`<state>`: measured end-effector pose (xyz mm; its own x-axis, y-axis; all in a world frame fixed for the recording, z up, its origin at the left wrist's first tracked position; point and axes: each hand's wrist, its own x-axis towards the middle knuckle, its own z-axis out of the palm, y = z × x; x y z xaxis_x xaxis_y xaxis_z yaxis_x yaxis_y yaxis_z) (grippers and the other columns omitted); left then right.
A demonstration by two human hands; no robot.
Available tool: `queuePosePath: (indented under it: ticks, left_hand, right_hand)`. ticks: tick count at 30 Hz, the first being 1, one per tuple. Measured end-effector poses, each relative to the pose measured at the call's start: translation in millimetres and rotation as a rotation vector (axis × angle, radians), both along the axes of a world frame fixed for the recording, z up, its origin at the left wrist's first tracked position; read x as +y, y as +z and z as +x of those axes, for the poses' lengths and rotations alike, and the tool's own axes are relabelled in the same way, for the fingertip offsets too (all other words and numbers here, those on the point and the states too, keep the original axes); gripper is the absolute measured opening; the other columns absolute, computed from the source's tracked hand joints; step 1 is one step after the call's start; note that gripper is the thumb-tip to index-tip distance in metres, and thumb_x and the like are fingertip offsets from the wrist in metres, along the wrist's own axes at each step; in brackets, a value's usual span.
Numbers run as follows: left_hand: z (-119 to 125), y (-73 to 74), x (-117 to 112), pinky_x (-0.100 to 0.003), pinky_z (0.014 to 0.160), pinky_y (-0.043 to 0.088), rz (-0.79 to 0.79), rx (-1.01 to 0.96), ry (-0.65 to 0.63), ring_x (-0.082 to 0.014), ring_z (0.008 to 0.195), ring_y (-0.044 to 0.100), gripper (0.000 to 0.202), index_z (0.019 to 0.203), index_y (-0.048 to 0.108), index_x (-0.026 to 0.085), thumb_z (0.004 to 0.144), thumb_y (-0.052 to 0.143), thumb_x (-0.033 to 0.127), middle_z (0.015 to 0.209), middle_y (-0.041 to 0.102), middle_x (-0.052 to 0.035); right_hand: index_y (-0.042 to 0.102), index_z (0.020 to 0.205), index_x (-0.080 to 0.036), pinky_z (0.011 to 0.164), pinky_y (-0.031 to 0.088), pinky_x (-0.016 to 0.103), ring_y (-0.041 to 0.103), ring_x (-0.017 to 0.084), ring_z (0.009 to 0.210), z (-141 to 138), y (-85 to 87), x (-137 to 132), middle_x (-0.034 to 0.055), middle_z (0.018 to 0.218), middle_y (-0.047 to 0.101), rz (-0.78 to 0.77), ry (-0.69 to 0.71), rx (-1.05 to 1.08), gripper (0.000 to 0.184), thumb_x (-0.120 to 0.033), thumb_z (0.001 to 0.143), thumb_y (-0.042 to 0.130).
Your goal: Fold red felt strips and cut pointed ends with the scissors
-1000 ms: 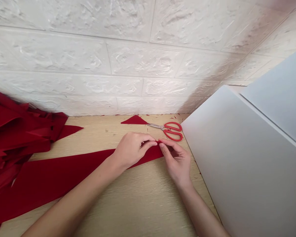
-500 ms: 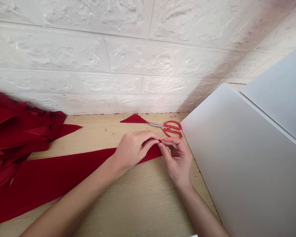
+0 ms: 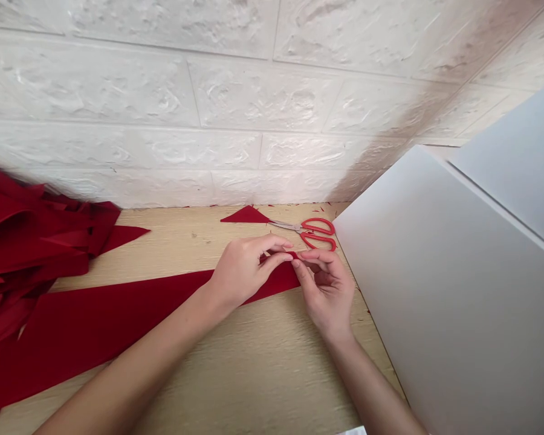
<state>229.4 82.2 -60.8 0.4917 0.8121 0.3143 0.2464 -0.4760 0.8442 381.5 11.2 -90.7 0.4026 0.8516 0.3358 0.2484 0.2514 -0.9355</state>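
Observation:
A long strip of red fabric (image 3: 131,317) runs across the wooden tabletop (image 3: 254,374) from the lower left to my hands, narrowing to the right. My left hand (image 3: 242,269) lies over the strip, thumb and fingers closed around its edge near the right end. Close beside it, my right hand (image 3: 326,290) pinches the tip of the same strip between thumb and index finger. Just beyond the hands rest scissors (image 3: 317,226) with red handles. Their blade tips touch or lie under a small red fabric triangle (image 3: 247,214).
A heap of red fabric pieces (image 3: 36,241) fills the left side. Behind the table stands a white brick-patterned wall (image 3: 236,90), with small red scraps along its foot. A white panel (image 3: 453,272) borders the right side. A white corner of something (image 3: 354,431) shows at the bottom edge.
The view has shifted slightly. My left hand's fingers have lifted a little apart from its thumb near the strip's end; my right hand keeps its pinch.

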Motion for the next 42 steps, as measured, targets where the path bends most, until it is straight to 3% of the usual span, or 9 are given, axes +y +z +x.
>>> queuePosePath:
  ticks: [4, 18, 29, 36, 42]
  left_hand:
    - [0.8, 2.9, -0.4, -0.022, 0.071, 0.056, -0.04, -0.01, -0.013, -0.0124, 0.077, 0.072, 0.011, 0.094, 0.075, 0.021, 0.093, 0.066, 0.027, 0.09, 0.079, 0.0013]
    - [-2.7, -2.8, 2.3, -0.021, 0.07, 0.049, 0.283, 0.015, -0.087, -0.0107, 0.078, 0.062, 0.015, 0.092, 0.067, 0.017, 0.098, 0.054, 0.019, 0.089, 0.07, -0.0028]
    - [-4.2, -4.8, 2.8, -0.026, 0.079, 0.05, 0.262, 0.104, -0.127, -0.0141, 0.086, 0.063, 0.014, 0.093, 0.067, 0.017, 0.097, 0.054, 0.018, 0.093, 0.07, -0.0033]
    - [-2.5, -1.9, 2.3, -0.024, 0.068, 0.048, 0.156, 0.146, -0.085, -0.0121, 0.075, 0.063, 0.009, 0.088, 0.068, 0.017, 0.093, 0.06, 0.016, 0.087, 0.072, -0.0013]
    - [-3.9, -2.6, 4.1, -0.024, 0.068, 0.048, 0.074, 0.165, -0.033, -0.0128, 0.074, 0.065, 0.009, 0.081, 0.069, 0.018, 0.089, 0.066, 0.016, 0.082, 0.073, 0.0004]
  right_hand:
    - [0.067, 0.096, -0.024, 0.079, 0.062, 0.032, 0.071, 0.016, 0.085, -0.4, -0.4, 0.3, 0.003, 0.091, 0.072, 0.003, 0.015, 0.002, 0.01, -0.029, 0.089, 0.072]
    - [0.065, 0.1, -0.024, 0.08, 0.061, 0.026, 0.072, 0.014, 0.087, -0.8, 5.4, -0.7, 0.0021, 0.093, 0.073, 0.026, 0.08, 0.055, 0.011, -0.023, 0.09, 0.071]
    - [0.062, 0.099, -0.025, 0.075, 0.06, 0.025, 0.075, 0.014, 0.078, 3.9, 7.6, 1.3, 0.0002, 0.084, 0.078, -0.024, 0.087, 0.089, 0.014, -0.024, 0.089, 0.072]
    - [0.062, 0.099, -0.025, 0.077, 0.06, 0.026, 0.075, 0.014, 0.079, 4.9, 4.5, 1.7, 0.0005, 0.084, 0.078, -0.05, 0.09, 0.065, 0.015, -0.024, 0.088, 0.073]
    - [0.063, 0.098, -0.025, 0.08, 0.061, 0.024, 0.076, 0.014, 0.086, 3.0, 5.0, -0.4, 0.0018, 0.092, 0.079, -0.053, 0.126, 0.047, 0.013, -0.02, 0.089, 0.071]
